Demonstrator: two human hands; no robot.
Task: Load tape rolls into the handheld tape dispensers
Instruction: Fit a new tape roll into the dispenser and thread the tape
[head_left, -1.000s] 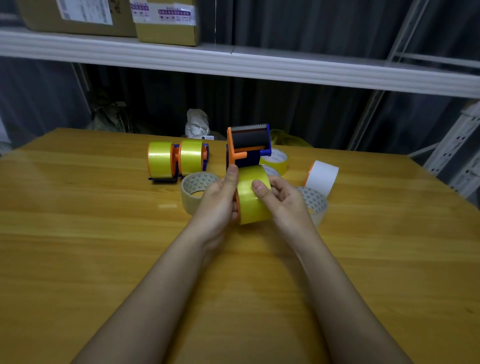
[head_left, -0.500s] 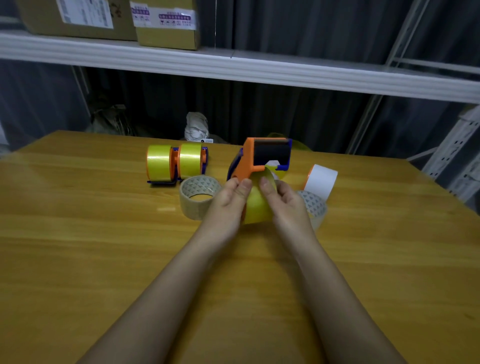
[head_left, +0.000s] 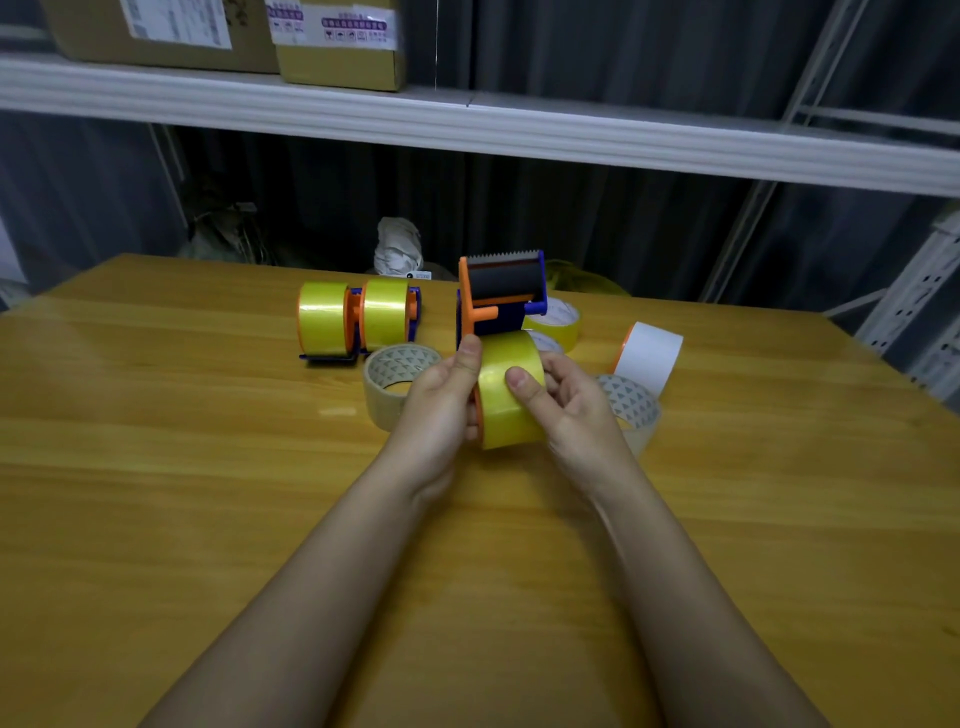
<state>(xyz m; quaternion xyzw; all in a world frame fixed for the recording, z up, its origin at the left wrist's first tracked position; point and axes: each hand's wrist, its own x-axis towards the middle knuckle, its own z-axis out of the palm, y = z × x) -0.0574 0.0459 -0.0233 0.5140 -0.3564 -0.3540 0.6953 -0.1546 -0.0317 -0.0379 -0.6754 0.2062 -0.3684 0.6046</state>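
Observation:
An orange and blue handheld tape dispenser (head_left: 498, 299) stands upright between my hands, its black roller and toothed blade on top. A yellow tape roll (head_left: 506, 400) sits in its lower part. My left hand (head_left: 439, 405) grips the dispenser's left side, thumb up along the orange frame. From the right, my right hand (head_left: 566, 402) holds the yellow roll, with the thumb pressed on the tape's face. Two more dispensers loaded with yellow rolls (head_left: 353, 319) lie at the back left of the wooden table (head_left: 156, 467).
Loose rolls lie around my hands: a clear patterned roll (head_left: 389, 371) on the left, another (head_left: 634, 410) on the right, a white roll (head_left: 649, 356) and a yellow roll (head_left: 558, 322) behind. A white shelf (head_left: 467, 124) with cardboard boxes (head_left: 337, 44) runs above.
The dispenser was tilted over to the right half a second ago; it now stands upright again with the blade on top. My right thumb has slid down onto the roll's face.

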